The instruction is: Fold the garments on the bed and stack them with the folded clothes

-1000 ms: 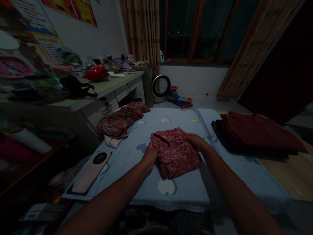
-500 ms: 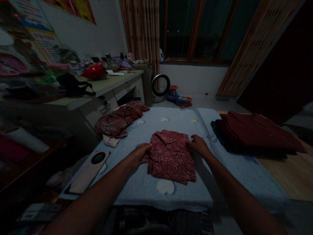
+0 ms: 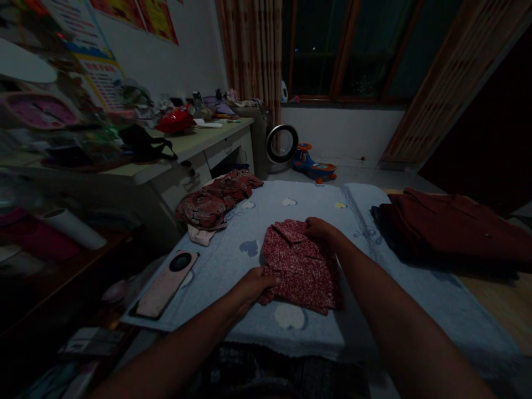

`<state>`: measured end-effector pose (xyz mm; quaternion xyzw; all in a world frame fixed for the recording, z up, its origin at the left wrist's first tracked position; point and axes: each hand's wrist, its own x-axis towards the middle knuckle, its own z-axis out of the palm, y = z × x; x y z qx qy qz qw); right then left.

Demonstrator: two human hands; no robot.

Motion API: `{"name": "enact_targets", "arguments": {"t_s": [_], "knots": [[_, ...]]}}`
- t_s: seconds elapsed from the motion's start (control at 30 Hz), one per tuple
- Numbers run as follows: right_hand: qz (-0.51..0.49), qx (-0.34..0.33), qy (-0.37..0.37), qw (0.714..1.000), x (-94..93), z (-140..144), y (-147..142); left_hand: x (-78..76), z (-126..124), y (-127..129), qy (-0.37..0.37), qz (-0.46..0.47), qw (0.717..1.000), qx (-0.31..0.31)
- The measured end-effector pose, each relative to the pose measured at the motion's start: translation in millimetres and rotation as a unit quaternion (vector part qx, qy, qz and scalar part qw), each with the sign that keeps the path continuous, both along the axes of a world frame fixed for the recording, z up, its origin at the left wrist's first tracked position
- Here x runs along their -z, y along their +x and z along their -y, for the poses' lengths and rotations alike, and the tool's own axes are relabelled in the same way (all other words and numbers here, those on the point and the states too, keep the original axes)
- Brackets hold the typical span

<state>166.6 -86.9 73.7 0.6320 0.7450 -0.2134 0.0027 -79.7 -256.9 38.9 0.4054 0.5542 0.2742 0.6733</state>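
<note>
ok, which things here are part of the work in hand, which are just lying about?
In hand: red floral garment, left hand at its near corner, right hand on its far edge, blue towel under it.
Lying about: crumpled clothes, dark red stack, phone, toy car.

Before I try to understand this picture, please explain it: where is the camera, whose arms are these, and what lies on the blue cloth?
The camera sits on a person's head and looks forward and down, so both arms belong to that person. No machine is involved. The room is dim.

The left hand grips the near left edge of a folded red patterned cloth. The right hand rests on its far edge.

The cloth lies on a light blue blanket. Also there: a crumpled reddish garment pile at far left, a pink phone near the left edge, and a stack of dark red folded clothes at right.
</note>
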Motion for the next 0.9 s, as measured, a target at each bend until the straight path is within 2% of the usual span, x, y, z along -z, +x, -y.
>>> {"name": "enact_targets", "arguments": {"t_s": [0.17, 0.4, 0.5, 0.6, 0.73, 0.8, 0.9], "knots": [[0.012, -0.031, -0.012, 0.999, 0.7, -2, -4, -5.3, 11, 13, 0.041, 0.106, 0.988, -0.101], [-0.019, -0.017, 0.05, 0.998, -1.4, 7, 6, -8.0, 12, 23, 0.05, 0.17, 0.96, -0.215], [-0.035, 0.014, 0.073, 0.997, -5.5, 14, 20, -5.7, -1, 20, 0.06, 0.177, 0.949, -0.253], [-0.052, 0.047, 0.086, 0.994, -6.3, 27, 38, -3.7, -26, 17, 0.085, 0.187, 0.937, -0.282], [-0.189, 0.121, 0.068, 0.972, 5.5, 52, 58, -1.9, -64, 13, 0.137, 0.182, 0.927, -0.299], [-0.261, 0.168, 0.028, 0.95, 15.4, 65, 64, -1.3, -78, 10, 0.104, 0.156, 0.934, -0.305], [-0.28, 0.212, -0.028, 0.936, 27.6, 76, 70, -1.5, -85, 4, 0.034, 0.131, 0.946, -0.294]]}}
